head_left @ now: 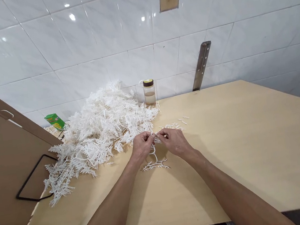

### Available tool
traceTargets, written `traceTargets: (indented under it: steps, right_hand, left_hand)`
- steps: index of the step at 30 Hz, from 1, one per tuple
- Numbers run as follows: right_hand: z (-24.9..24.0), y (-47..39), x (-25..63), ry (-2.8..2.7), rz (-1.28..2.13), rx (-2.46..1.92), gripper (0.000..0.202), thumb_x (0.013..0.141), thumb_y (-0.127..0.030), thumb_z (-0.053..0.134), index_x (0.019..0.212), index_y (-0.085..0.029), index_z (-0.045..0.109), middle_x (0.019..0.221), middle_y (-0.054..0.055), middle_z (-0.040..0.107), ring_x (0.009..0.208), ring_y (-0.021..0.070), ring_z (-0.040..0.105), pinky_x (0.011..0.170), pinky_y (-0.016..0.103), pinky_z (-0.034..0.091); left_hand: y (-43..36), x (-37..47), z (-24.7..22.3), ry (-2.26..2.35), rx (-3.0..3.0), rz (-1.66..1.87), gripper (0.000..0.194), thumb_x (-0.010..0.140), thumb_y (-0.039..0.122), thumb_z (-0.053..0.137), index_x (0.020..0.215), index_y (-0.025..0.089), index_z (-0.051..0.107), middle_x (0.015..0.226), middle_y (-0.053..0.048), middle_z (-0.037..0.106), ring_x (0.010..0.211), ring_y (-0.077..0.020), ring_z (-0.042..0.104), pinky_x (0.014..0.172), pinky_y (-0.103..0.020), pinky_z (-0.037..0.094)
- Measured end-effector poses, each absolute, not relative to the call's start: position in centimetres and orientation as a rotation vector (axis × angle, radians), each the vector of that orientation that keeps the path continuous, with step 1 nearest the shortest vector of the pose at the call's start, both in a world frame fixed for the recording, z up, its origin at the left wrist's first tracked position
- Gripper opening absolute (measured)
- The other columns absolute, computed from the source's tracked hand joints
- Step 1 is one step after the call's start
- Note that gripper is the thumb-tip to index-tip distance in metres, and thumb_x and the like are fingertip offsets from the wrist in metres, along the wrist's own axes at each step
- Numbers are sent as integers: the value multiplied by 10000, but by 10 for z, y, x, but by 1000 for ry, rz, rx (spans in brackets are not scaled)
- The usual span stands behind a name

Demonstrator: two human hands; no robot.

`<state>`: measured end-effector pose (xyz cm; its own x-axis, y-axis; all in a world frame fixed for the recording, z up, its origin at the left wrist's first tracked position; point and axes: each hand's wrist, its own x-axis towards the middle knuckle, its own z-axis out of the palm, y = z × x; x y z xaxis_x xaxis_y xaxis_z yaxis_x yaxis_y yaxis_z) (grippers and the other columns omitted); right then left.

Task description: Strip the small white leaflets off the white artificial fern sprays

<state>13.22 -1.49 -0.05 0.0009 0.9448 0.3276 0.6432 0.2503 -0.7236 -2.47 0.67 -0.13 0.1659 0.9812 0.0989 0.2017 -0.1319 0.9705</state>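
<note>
My left hand (143, 143) and my right hand (174, 140) meet over the middle of the table, each with thumb and finger pinched. Between them they hold a white branching plastic sprig (155, 155), whose stem curves down below my fingers to a forked, twig-like end near the tabletop. The fingertips hide the part being pinched. Just behind my hands lie small loose white pieces (171, 126). A large heap of similar white branching sprigs (106, 118) rises to the left, close to my left hand.
A jar with a dark lid (149, 93) stands by the tiled wall. At the left are a green carton (55, 122), a large cardboard box (3, 154) and a black wire frame (28, 199). A metal bracket (201, 65) leans on the wall behind the wooden table (253, 143).
</note>
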Motion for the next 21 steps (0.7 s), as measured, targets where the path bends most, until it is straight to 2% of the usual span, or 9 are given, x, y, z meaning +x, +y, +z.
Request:
traceTargets:
  steps: [9,16,21]
  right_hand:
    - [-1,-16,127,-1765,354,-1511,193,873,-257,529,821,-203,707,803,33,733,732,167,637,710,269,415]
    - [-2,-18,118,-1814,254,-1599,192,877,-240,506,774,-198,662,781,34,699,721,162,599,696,268,384]
    - [-6,-7,132,-1685,67,-1803,153,846,-165,486,749,-173,604,788,77,658,710,177,575,688,288,388]
  left_hand:
    - [3,-25,7,1277,1584,1002,265,764,415,629,689,162,599,569,-16,617,521,-137,564,518,-237,395]
    - [-3,-21,6,1446,1981,1043,206,833,303,516,661,190,528,573,24,530,553,-121,456,561,-251,321]
    - [-6,-19,5,1361,1935,1040,206,827,294,526,652,186,527,553,35,487,548,-111,421,560,-247,305]
